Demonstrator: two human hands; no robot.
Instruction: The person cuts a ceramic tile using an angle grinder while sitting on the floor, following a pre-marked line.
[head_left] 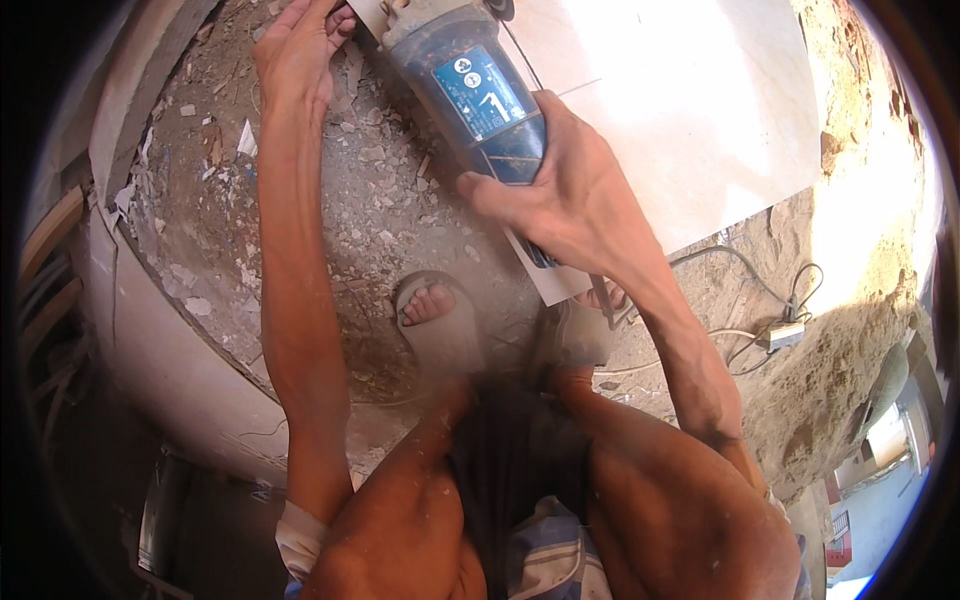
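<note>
My right hand is wrapped round the body of a dusty blue angle grinder, its thumb along the near side. The tool's head runs up to the top edge, where its disc cannot be made out. Beneath it lies a narrow strip of pale tile, its near end by my right foot and its far end by my left hand. At the top left my left hand has its fingers curled at that far end and seems to pinch it; the picture edge cuts part of it off.
Large pale tiles cover the ground at the upper right, partly in glare. Rubble and tile chips litter the dirt between my arms. A cable and a small pale box-shaped connector lie at right. A low curved ledge borders the left.
</note>
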